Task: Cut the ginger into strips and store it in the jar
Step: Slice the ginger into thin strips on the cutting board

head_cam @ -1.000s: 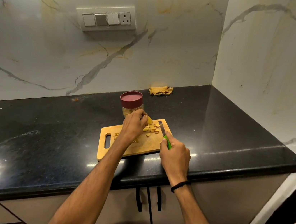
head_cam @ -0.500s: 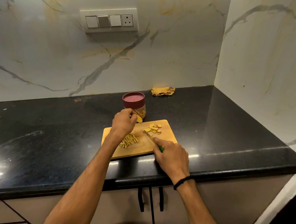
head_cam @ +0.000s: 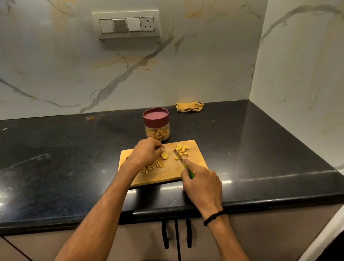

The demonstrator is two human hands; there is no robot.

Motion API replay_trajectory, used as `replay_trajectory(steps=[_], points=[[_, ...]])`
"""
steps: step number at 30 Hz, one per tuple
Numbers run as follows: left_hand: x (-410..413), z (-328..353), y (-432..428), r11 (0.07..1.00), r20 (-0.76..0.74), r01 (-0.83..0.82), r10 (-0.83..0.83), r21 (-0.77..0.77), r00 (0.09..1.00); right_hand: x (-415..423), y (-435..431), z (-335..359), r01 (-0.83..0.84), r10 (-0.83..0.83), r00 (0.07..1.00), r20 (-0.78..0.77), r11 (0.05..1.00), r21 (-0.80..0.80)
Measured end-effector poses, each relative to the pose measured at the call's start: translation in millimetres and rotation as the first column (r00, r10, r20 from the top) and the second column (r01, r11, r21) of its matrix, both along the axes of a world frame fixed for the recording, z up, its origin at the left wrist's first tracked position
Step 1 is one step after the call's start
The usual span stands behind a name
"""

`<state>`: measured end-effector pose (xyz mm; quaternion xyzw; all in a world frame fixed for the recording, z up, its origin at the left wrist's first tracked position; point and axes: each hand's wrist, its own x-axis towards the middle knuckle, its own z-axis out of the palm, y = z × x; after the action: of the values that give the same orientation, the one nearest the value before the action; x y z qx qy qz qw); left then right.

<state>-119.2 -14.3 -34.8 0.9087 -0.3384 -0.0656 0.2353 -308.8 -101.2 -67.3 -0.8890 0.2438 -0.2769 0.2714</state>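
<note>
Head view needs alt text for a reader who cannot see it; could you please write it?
At a black counter, a person's left hand holds a ginger slice on a wooden cutting board while the right hand grips a green-handled knife. Cut strips and more slices lie on the board, and a lidded jar of strips stands behind it.

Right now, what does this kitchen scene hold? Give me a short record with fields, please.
left hand: fingers curled on a ginger slice on the cutting board
right hand: grips a green-handled knife, blade over the board
uncut slices: piled at the board's far right
cut strips: small heap by the left wrist
jar: behind the board, maroon lid on, strips inside
counter: black; yellow cloth by the back wall
</note>
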Motion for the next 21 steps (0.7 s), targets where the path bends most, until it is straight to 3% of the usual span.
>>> replay_trajectory(steps=[10,21], points=[[0.4,4.5,5.4,0.993,-0.061,0.084,-0.080,0.077,0.995,20.1,21.5,3.3,-0.004,0.002,0.999,-0.053,0.999,-0.038],[-0.9,3.4,3.7,0.998,-0.094,0.051,-0.047,0.043,0.994,28.9,24.2,3.4,-0.003,-0.004,0.996,-0.090,0.997,-0.079]])
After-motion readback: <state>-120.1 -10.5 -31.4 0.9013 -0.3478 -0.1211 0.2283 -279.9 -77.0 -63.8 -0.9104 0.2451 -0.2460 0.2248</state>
